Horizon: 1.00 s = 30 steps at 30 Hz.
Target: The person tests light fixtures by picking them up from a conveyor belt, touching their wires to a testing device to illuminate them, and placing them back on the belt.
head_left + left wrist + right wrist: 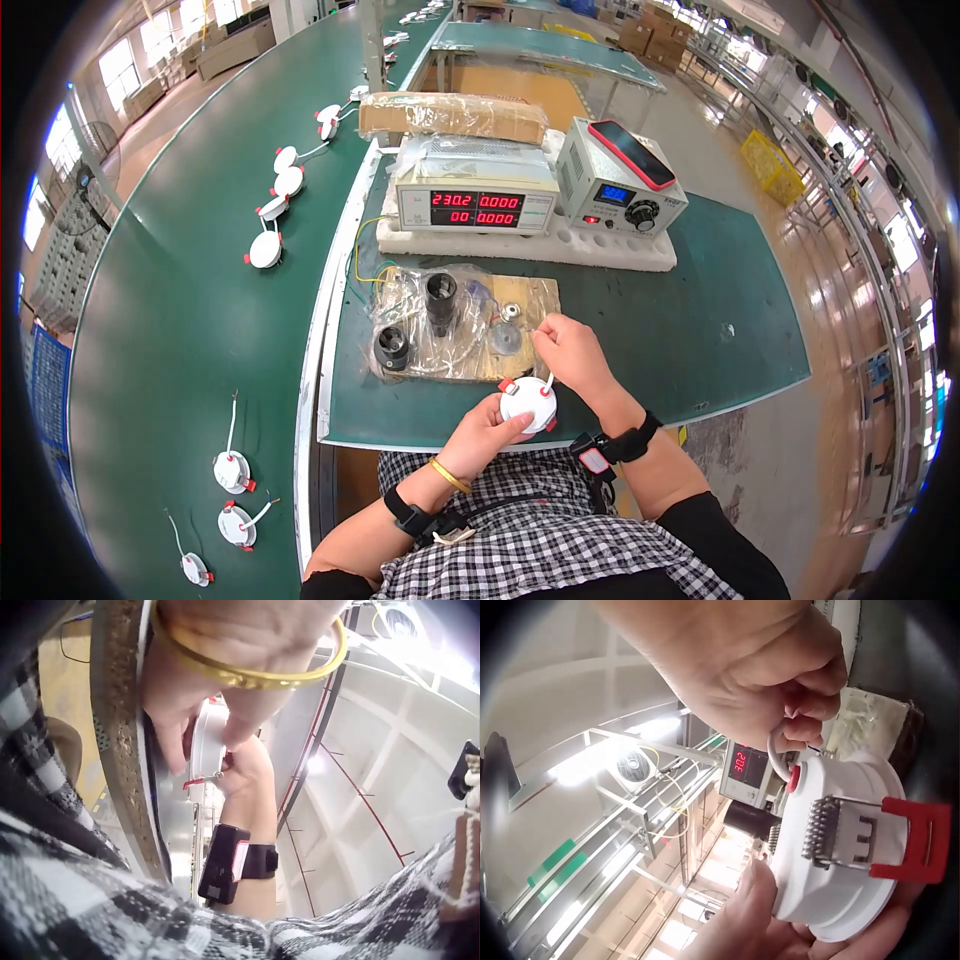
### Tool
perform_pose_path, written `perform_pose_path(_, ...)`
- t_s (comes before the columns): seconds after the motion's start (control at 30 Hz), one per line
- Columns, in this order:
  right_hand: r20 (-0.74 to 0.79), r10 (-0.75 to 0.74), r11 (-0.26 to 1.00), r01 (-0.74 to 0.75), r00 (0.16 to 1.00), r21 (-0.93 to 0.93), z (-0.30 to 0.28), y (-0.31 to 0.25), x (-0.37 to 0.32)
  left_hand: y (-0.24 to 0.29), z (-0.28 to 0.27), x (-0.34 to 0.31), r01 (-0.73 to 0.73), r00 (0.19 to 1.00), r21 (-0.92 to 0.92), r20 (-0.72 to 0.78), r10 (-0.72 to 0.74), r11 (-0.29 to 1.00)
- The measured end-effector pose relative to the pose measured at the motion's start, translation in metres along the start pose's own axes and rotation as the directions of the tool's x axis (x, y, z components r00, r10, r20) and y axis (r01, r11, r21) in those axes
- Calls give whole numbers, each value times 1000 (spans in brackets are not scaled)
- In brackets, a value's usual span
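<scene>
A white round downlight (527,403) with red-tipped spring clips is in my left hand (480,440), near the front edge of the green table. The left thumb lies over its face, and the fingers go round its side. My right hand (575,358) pinches the white cable (778,754) that comes out of the downlight's red grommet (793,778). In the right wrist view a coiled spring (821,832) and a red clip tip (922,840) show on the housing. The left wrist view shows the downlight (208,742) edge-on between the fingers.
Beyond the hands lies a wooden board (545,292) under plastic film, bearing two black cylinders (440,300). Behind it stand a meter (478,210) with red digits and a grey box with a knob (620,195), a phone (632,155) on top. More downlights (232,472) lie on the green surface at left.
</scene>
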State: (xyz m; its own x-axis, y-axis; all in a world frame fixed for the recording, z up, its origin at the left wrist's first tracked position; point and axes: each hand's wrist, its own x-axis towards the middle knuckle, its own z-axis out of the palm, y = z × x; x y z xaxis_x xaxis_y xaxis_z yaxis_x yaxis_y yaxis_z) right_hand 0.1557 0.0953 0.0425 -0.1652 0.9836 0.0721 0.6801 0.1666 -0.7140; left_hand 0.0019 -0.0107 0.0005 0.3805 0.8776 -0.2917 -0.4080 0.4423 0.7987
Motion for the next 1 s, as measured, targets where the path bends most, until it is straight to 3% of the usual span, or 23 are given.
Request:
perform_pose_path(0.17,80,29,1000,-29,996,-12,12,4,11,3,-2,-1,38,999,-203,26,-33,978)
perform_pose_path(0.43,56,-14,995,20,998,-102,14,-1,14,6,-3,-1,18,1000,-257,28,-11,966)
perform_pose_path(0.5,49,-15,994,20,999,-107,14,-3,16,7,-8,1,133,991,-415,72,-113,900)
perform_pose_path(0.93,85,0,989,13,996,-150,14,-4,17,6,-5,1,116,993,-371,35,-111,921)
perform_pose_path(1.0,86,-2,988,15,996,-151,16,-1,17,3,-4,1,80,997,-284,20,-77,955)
